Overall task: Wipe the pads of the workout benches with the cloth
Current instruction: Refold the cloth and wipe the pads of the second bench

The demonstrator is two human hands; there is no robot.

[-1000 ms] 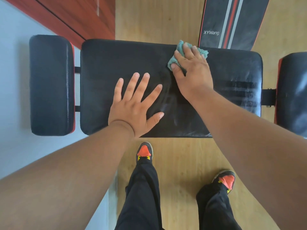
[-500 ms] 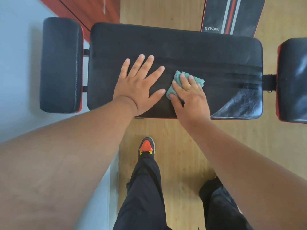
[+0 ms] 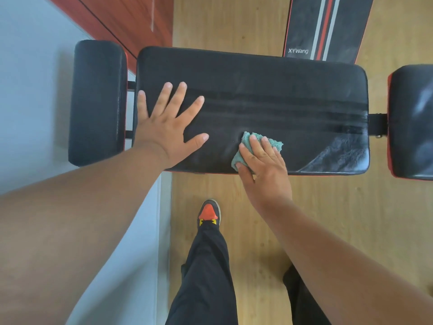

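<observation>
On the black bench pad [image 3: 269, 90] lie a teal cloth [image 3: 248, 143] near its front edge and two flat hands.

Head view, steeply down over bench pad [image 3: 269, 95]

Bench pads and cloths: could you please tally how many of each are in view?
Black bench pads: 4: left end pad, large pad, right end pad, striped pad.
Teal cloths: 1: cloth under the right hand.
Total: 5
</observation>
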